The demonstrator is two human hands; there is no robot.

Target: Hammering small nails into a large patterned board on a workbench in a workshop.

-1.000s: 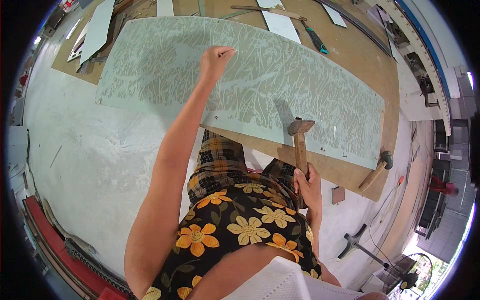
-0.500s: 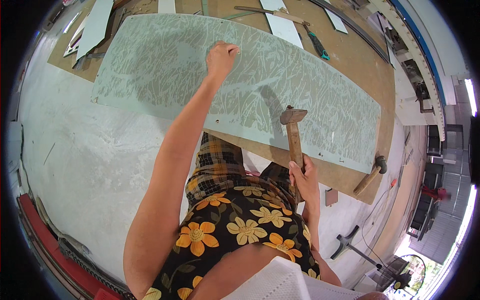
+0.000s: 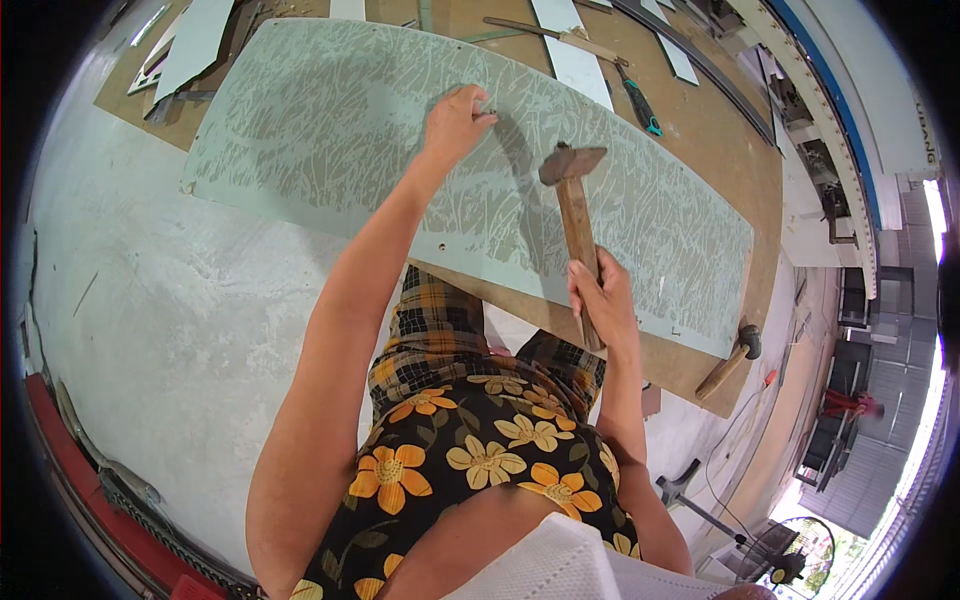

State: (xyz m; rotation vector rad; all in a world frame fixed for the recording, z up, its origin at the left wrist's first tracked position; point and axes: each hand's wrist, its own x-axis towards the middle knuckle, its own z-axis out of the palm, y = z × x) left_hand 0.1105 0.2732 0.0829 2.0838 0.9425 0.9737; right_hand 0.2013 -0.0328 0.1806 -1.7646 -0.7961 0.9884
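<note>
A long pale green patterned glass sheet (image 3: 330,140) lies on a brown wooden board (image 3: 715,130). My left hand (image 3: 455,120) rests on the sheet with fingers pinched on a small nail-like piece at its fingertips. My right hand (image 3: 600,300) grips the wooden handle of a hammer (image 3: 572,200), whose metal head hangs above the sheet, to the right of my left hand.
A second hammer (image 3: 730,360) lies at the board's near right edge. White strips (image 3: 570,55), a green-handled tool (image 3: 640,105) and a metal bar lie at the far side. Grey concrete floor (image 3: 150,330) spreads left; a fan on a stand (image 3: 770,560) is lower right.
The hammer head has risen and swung left toward my left hand. My left hand stays pinched on the sheet; the view has shifted slightly.
</note>
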